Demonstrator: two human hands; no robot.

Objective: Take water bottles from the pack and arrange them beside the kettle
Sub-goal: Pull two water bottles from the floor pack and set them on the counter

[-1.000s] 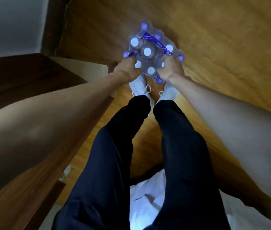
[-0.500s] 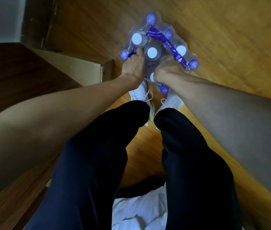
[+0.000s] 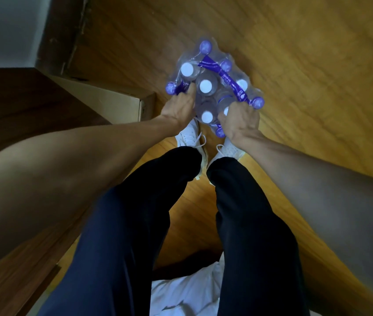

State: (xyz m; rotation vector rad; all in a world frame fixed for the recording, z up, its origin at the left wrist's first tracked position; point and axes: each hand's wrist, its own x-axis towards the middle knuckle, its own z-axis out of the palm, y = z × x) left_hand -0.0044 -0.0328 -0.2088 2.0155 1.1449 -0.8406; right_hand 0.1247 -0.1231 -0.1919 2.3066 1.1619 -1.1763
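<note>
Wood floor (image 3: 306, 53) filled most of the view, camera looking straight down. Dark wooden furniture (image 3: 21, 106) ran along the left edge, with a cardboard box (image 3: 103, 103) on the floor just beside it. I saw dark trousers (image 3: 135, 224) down the middle of the view and white bedding (image 3: 181, 293) at the bottom edge behind the legs. White sneakers (image 3: 190, 135) stood on the floor, toes right up against the pack. Shrink-wrapped pack of water bottles (image 3: 212, 85) sat directly ahead of the feet, caps pointing up at the camera, purple carry strap (image 3: 224, 78) running diagonally across the top; can't tell from this angle if it rested on the floor or was lifted off it. Left hand (image 3: 178, 106) was closed on the pack's left side, fingertips curled into the wrap by the strap's left end. Right hand (image 3: 240, 119) was clamped on the near right corner, fingers dug into the film beside a bottle cap. No bottle was out of the wrap; kettle not in view
</note>
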